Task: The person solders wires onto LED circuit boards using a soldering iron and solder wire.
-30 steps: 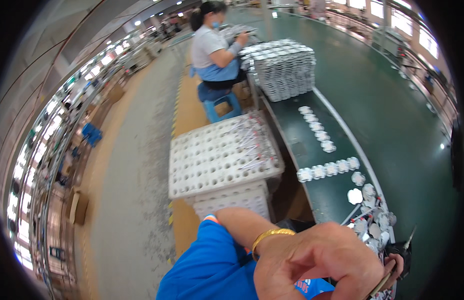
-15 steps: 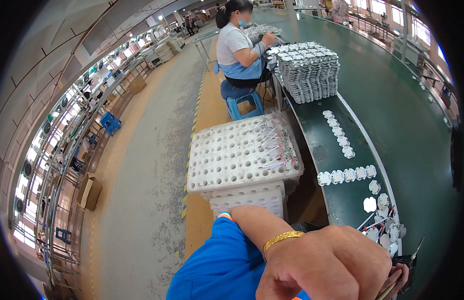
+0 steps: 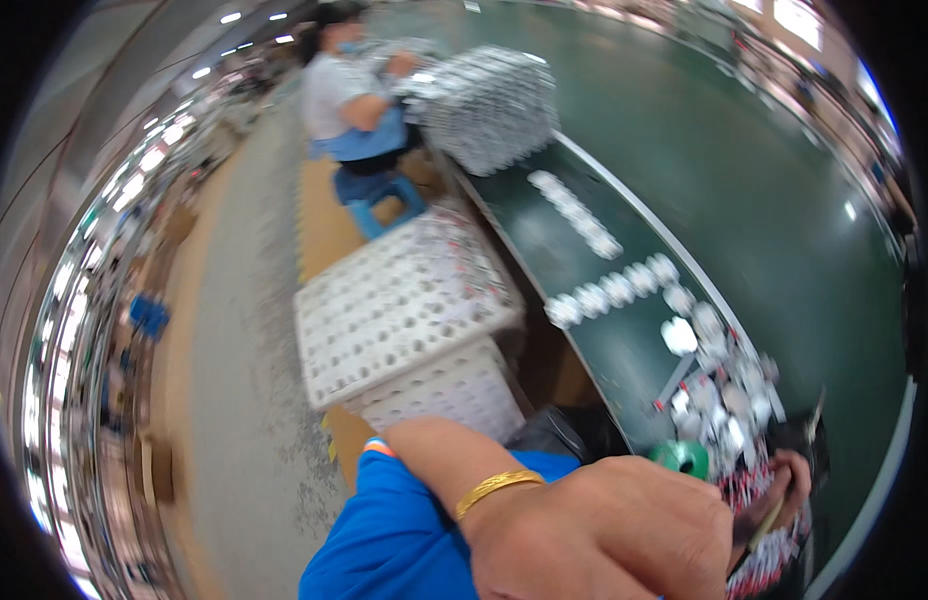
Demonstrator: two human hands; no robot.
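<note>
My left hand (image 3: 604, 530), with a gold bracelet at the wrist, is large in the foreground with its back toward me. Its fingers curl underneath, so anything in them is hidden. Past it, at the lower right, my right hand (image 3: 782, 490) shows only in part, its fingers bent beside a thin yellowish stick (image 3: 752, 541) and a dark object (image 3: 799, 440); what it grips is blurred. Near both hands lies a pile of silvery discs (image 3: 729, 405) among red and white wire pieces (image 3: 749, 490). A green ring-shaped roll (image 3: 681, 458) sits just beyond my left knuckles.
Rows of silvery plates (image 3: 619, 290) lie on the green bench (image 3: 624, 375). Farther along stands a tall stack of such plates (image 3: 494, 110). White foam trays with holes (image 3: 384, 320) are stacked left of the bench. A person (image 3: 359, 105) sits beyond them on a blue stool (image 3: 392, 208).
The whole view has swung, and the bench, foam trays and seated person now appear farther left. The green roll and more of the disc and wire pile have come into sight.
</note>
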